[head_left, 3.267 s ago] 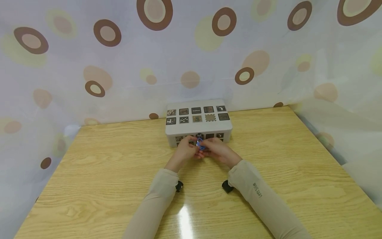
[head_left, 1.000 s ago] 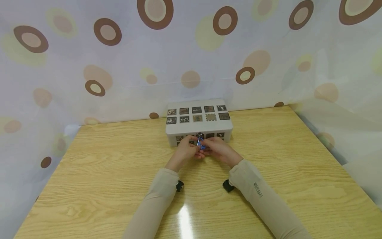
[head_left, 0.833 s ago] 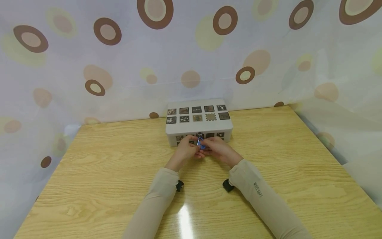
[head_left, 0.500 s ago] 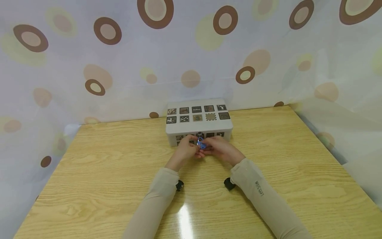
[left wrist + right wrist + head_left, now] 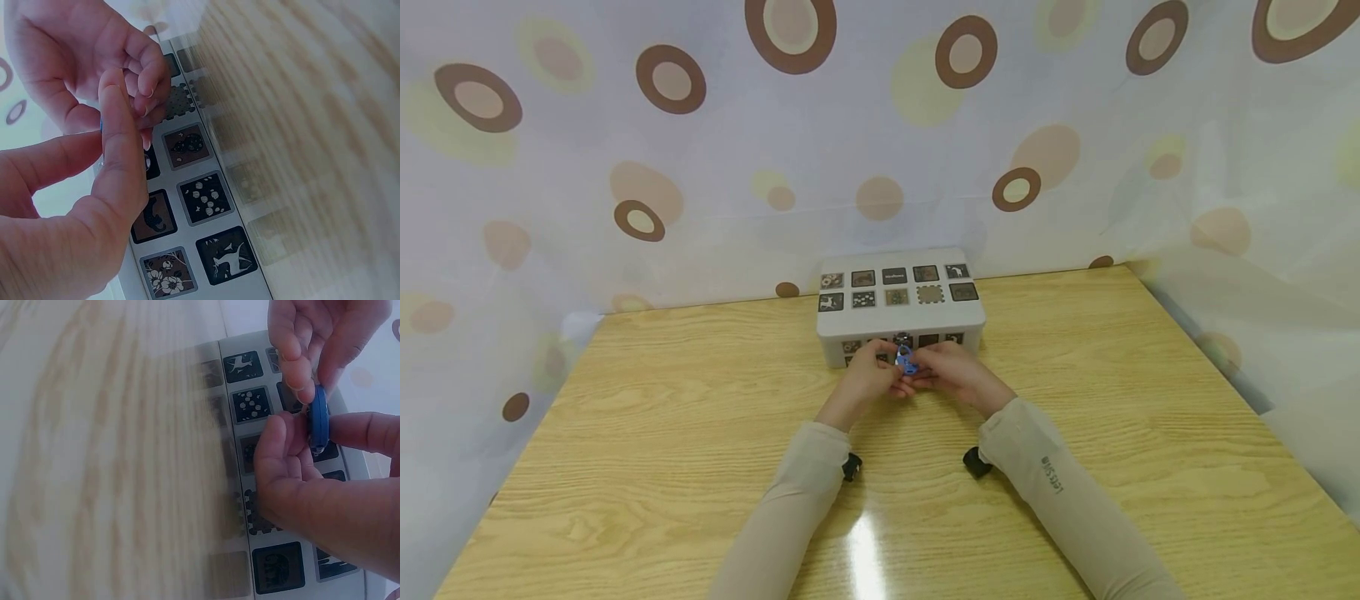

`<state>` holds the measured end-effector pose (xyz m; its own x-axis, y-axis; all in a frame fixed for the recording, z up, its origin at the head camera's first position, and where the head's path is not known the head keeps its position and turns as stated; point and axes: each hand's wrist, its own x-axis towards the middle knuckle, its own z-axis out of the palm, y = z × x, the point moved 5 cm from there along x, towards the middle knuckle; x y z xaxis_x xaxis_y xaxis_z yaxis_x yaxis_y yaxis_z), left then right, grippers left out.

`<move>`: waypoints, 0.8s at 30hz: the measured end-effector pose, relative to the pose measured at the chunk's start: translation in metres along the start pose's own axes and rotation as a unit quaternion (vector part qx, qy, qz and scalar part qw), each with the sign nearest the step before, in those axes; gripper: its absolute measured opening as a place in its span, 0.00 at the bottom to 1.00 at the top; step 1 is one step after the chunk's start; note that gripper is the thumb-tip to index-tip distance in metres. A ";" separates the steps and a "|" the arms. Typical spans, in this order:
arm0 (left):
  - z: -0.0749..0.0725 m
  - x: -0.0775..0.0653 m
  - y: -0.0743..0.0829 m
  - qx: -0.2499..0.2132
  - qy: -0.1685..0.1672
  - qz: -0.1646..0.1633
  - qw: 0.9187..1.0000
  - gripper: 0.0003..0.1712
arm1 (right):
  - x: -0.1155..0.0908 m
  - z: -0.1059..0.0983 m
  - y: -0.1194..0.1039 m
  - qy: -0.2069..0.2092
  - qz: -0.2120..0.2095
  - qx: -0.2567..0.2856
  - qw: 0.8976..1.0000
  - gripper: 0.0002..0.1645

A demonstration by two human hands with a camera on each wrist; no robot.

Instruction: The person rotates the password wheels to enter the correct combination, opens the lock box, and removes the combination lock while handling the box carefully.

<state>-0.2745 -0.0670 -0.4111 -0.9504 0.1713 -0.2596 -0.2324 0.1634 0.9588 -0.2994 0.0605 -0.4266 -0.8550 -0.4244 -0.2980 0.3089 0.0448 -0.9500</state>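
A white box (image 5: 898, 315) with dark picture squares stands at the back of the table, lid down, a metal latch (image 5: 902, 338) on its front. Just below the latch is a small blue padlock (image 5: 907, 362), held between both hands. My left hand (image 5: 867, 379) pinches it from the left with thumb and fingers. From the right, my right hand (image 5: 955, 375) pinches it between thumb and fingers. In the right wrist view the padlock (image 5: 319, 419) appears edge-on, a thin blue slab. The left wrist view hides nearly all of it behind my left fingers (image 5: 119, 137).
The wooden table (image 5: 700, 467) reaches back to a white curtain (image 5: 715, 167) with brown and yellow circles, close behind the box. Black wrist straps (image 5: 976, 462) sit at both sleeves.
My right hand has shifted slightly to the right, and more of the padlock's blue face shows between the hands. My left hand and the box have stayed in place.
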 end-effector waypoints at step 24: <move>0.000 0.000 0.000 -0.007 -0.001 0.003 1.000 0.22 | 0.003 -0.001 0.002 -0.006 -0.007 -0.043 0.999 0.22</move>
<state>-0.2740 -0.0669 -0.4112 -0.9513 0.1751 -0.2536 -0.2289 0.1496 0.9619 -0.3020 0.0602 -0.4300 -0.8536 -0.4361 -0.2849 0.2609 0.1156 -0.9584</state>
